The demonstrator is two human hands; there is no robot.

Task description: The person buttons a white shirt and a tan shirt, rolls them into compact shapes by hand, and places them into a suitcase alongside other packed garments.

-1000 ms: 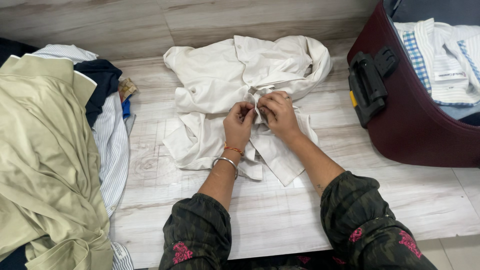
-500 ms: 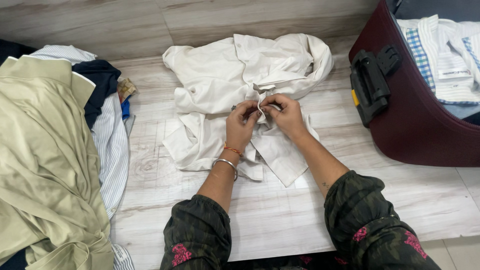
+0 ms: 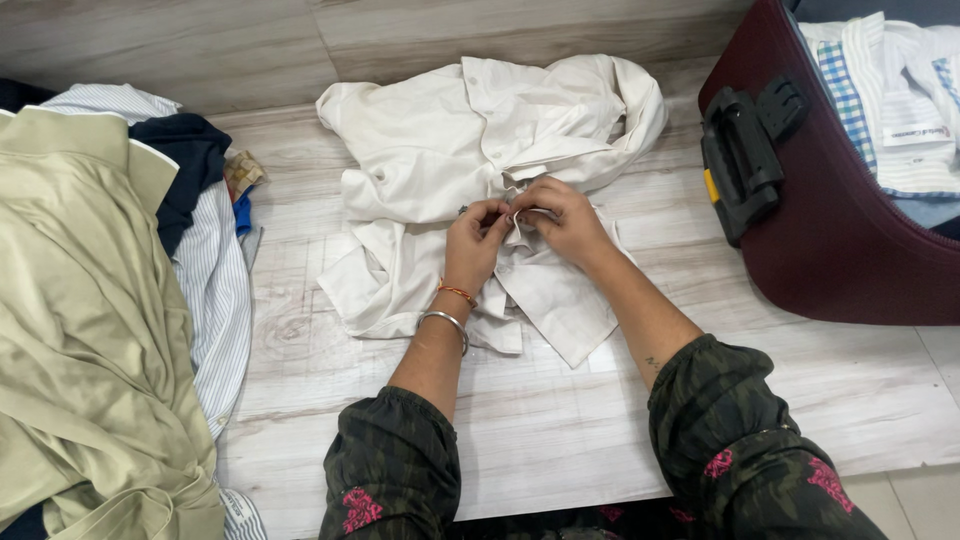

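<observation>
- The cream shirt (image 3: 440,150) lies crumpled on the pale wood-grain floor (image 3: 560,420), spread from the centre of the view up toward twelve o'clock, with its lower flaps trailing down toward six.
- The left hand (image 3: 474,240) sits at the shirt's middle, fingers narrowed to a pinch on a small fold of the shirt's front edge; most of the shirt lies at its eleven and twelve o'clock.
- The right hand (image 3: 566,222) is just beside it at its three o'clock, fingertips touching the same bit of cloth, also closed in a tight pinch; the shirt's puffed sleeve and collar rise at its twelve to one o'clock.
- Between the two sets of fingertips something small is held against the fabric; it is too small to tell whether it is a button.
- The left wrist wears a silver bangle (image 3: 447,322) and a thin orange thread band (image 3: 457,292).
- Both forearms come up from six o'clock out of dark green patterned sleeves (image 3: 395,470) with pink flowers.
- At nine o'clock lies a pile of clothes (image 3: 90,300): a pale olive garment on top, a striped shirt and a dark navy piece under it.
- At two o'clock stands an open maroon suitcase (image 3: 840,250) with a black handle, well apart from the hands, holding folded checked and white clothes.
</observation>
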